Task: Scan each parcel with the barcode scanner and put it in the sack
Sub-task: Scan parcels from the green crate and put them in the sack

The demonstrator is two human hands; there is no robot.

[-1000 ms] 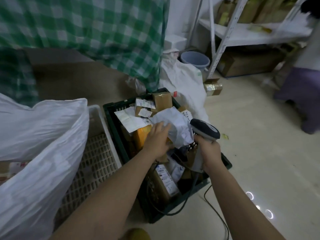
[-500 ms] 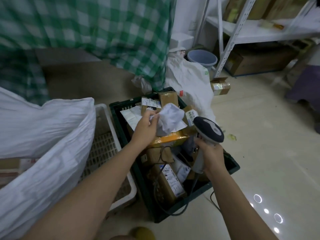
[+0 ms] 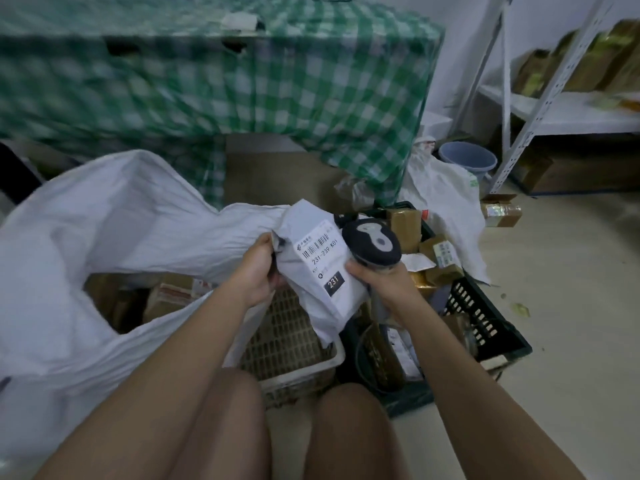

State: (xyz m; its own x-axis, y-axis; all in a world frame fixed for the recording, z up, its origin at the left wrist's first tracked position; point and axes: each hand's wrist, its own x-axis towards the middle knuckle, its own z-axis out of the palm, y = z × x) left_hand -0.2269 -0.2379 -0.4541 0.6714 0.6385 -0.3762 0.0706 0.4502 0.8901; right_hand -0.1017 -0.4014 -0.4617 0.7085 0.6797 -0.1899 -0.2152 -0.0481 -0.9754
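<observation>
Holding a white parcel up in front of them, the person is sitting low with both knees showing at the bottom of the view. The left hand is gripping the parcel's left edge, fingers curled round the crumpled plastic. The right hand is closing round the handle of the scanner, whose dark head is sitting just beside the parcel's right edge, level with the label. The label is facing up, showing barcodes, "231-239" and a black patch reading "231".

The parcel is hanging above a white basket, between the sack and a green crate. The sack is gaping open at the left, well filled out, with brown boxes showing inside its mouth. The crate, to the right of the basket, is holding more parcels: brown boxes and labelled packets.

Behind it all, a green checked cloth is draping over something large. A white bag is slumping on the floor by a blue bucket, and a white shelf is carrying brown packages at the far right
</observation>
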